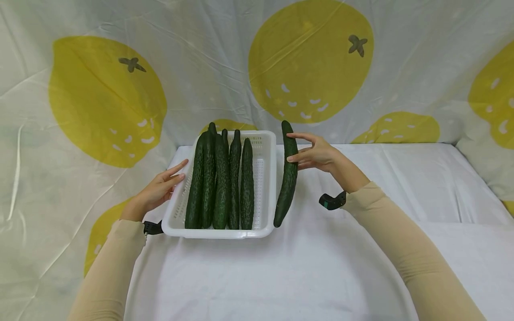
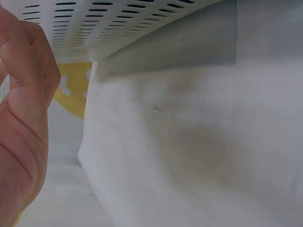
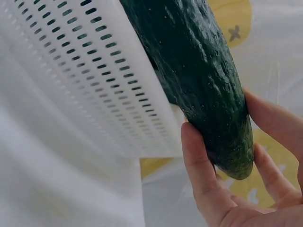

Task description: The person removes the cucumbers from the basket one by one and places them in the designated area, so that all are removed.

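Note:
A white slotted plastic basket [image 1: 263, 187] holds several dark green cucumbers [image 1: 222, 183] lying side by side lengthwise. At its left side my left hand [image 1: 158, 189] grips the basket, with fingers at the rim and wall. The left wrist view shows bent fingers [image 2: 35, 61] beside the slotted wall, which stands over the cloth. Just outside the right rim, my right hand [image 1: 315, 154] pinches one more cucumber [image 1: 287, 178] near its far end, between thumb and fingers. That cucumber hangs lengthwise along the basket; its near end is right at the rim's front right corner.
White cloth [image 1: 305, 276] covers the table. Behind it hangs a pale curtain [image 1: 209, 58] printed with large yellow lemons. Both wrists wear dark straps with small devices [image 1: 332, 201]. A strip of bare basket floor [image 1: 259, 178] shows on the basket's right side.

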Demonstrator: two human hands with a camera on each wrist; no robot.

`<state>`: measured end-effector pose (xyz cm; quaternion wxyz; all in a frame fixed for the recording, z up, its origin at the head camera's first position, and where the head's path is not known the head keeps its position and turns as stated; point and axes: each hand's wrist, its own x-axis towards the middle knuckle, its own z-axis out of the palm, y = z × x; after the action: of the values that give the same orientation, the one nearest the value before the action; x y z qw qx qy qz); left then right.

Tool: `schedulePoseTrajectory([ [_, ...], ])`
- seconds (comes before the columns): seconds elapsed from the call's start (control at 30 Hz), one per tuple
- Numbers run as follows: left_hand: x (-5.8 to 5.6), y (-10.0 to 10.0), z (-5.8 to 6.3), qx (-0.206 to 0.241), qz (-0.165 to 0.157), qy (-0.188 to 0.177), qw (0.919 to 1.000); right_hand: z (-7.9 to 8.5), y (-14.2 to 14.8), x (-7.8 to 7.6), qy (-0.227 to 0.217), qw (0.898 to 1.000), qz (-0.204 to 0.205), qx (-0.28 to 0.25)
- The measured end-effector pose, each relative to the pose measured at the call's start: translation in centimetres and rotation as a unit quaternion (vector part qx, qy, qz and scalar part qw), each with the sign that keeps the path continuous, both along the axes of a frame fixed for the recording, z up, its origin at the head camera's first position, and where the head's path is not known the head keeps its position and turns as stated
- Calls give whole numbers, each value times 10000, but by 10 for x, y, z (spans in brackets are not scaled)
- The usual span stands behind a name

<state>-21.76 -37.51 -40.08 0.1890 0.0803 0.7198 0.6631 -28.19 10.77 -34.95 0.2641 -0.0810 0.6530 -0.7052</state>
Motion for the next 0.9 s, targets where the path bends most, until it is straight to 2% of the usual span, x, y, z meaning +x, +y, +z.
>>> schedulePoseTrajectory([
  [0.53, -1, 2, 1, -74, 3, 35, 10000, -30, 15, -2, -2, 9981, 59, 619],
  [0.9, 2, 3, 3, -247, 123, 5, 9996, -50, 20, -2, -112, 9970, 105, 753],
])
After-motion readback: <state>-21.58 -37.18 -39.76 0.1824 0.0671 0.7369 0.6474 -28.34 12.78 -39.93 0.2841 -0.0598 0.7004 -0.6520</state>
